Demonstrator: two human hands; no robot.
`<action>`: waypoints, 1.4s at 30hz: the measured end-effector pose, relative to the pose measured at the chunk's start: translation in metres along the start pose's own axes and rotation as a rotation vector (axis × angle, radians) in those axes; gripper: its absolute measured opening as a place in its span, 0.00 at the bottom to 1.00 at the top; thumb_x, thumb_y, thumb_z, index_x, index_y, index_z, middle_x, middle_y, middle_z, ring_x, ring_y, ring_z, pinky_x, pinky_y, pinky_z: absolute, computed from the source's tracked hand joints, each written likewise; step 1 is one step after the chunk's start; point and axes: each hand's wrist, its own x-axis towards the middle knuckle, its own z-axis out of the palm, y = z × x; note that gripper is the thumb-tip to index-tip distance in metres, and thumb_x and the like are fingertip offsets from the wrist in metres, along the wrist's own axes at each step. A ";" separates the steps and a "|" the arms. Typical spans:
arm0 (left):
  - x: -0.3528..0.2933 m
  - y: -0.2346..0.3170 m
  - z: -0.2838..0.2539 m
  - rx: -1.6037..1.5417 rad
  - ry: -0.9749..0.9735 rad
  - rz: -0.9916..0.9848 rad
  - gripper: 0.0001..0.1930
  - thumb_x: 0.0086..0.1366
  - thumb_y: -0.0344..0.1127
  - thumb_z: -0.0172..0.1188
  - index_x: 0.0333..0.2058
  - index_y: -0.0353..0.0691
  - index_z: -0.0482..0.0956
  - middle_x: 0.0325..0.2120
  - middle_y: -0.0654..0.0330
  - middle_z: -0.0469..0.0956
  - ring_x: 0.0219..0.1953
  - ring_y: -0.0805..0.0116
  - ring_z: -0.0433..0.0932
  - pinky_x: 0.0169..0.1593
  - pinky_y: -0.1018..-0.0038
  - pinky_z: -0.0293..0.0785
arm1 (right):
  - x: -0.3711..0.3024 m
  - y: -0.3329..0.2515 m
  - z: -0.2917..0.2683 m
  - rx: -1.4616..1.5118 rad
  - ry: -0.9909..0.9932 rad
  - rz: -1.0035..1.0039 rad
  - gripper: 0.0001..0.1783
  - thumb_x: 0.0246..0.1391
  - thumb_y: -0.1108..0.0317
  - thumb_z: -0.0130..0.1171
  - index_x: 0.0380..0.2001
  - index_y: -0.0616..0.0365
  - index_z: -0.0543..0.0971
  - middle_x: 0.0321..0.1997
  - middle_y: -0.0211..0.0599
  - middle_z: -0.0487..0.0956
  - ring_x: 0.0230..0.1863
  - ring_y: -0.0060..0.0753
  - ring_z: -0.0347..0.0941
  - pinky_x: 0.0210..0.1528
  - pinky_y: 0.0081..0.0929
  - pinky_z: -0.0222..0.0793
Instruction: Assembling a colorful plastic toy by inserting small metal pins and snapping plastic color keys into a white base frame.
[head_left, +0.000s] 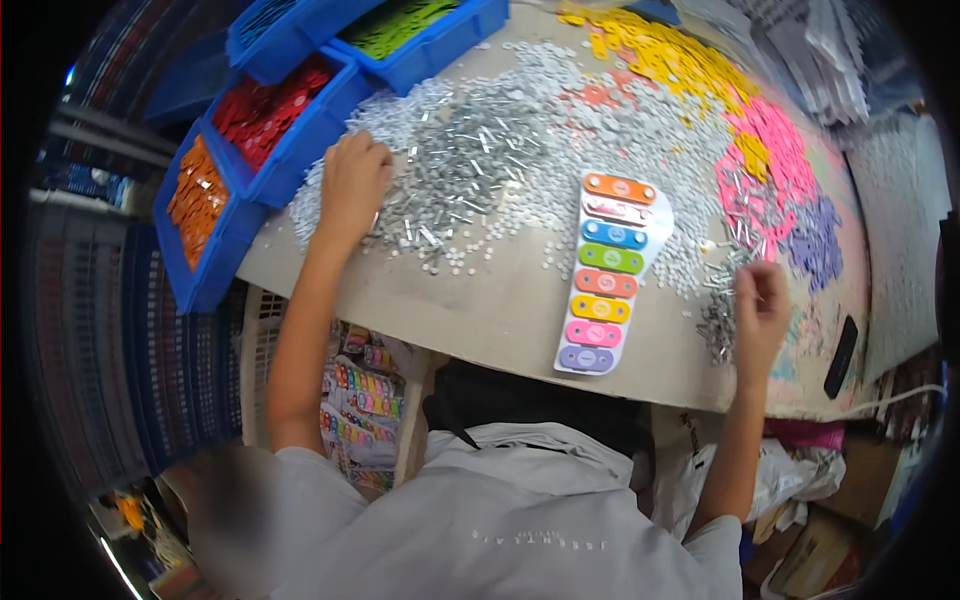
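My left hand (355, 185) rests at the left edge of a heap of small silver metal pins (465, 150), its fingers curled down among loose white beads (385, 112). What its fingertips hold, if anything, is hidden. Over on the right, my right hand (763, 308) is beside a smaller pile of silver metal pieces (718, 325), thumb and fingers drawn together; I cannot make out anything in them. Between the hands a white card (655, 215) lies on the table, bearing a column of rounded strips in orange, white, blue, green, coral, yellow, pink and purple.
Blue bins hold orange (198, 205), red (268, 112) and green pieces (400, 25) at the left. Yellow (670, 55), pink (780, 140) and purple strips (815, 240) are heaped along the far right. A black phone-like object (841, 357) lies near the table's right edge.
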 end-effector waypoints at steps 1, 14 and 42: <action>0.001 0.000 0.002 -0.016 -0.006 0.020 0.04 0.57 0.29 0.65 0.32 0.41 0.80 0.35 0.58 0.74 0.44 0.54 0.74 0.49 0.60 0.65 | -0.009 -0.010 0.012 0.144 -0.098 0.114 0.03 0.65 0.72 0.60 0.37 0.60 0.78 0.30 0.23 0.76 0.30 0.14 0.69 0.30 0.15 0.63; -0.007 -0.023 -0.004 -0.199 0.304 -0.283 0.06 0.71 0.35 0.56 0.40 0.39 0.77 0.37 0.55 0.78 0.44 0.53 0.75 0.53 0.61 0.65 | -0.016 -0.036 0.075 0.494 -0.324 0.457 0.07 0.65 0.69 0.60 0.42 0.62 0.80 0.28 0.24 0.79 0.26 0.10 0.68 0.25 0.12 0.58; 0.009 0.181 0.002 -1.673 -0.754 -0.468 0.10 0.67 0.32 0.66 0.43 0.33 0.80 0.27 0.64 0.82 0.25 0.83 0.74 0.26 0.85 0.66 | -0.008 -0.026 0.080 0.326 -0.407 0.560 0.19 0.63 0.56 0.66 0.29 0.58 0.72 0.12 0.25 0.71 0.09 0.15 0.62 0.11 0.17 0.53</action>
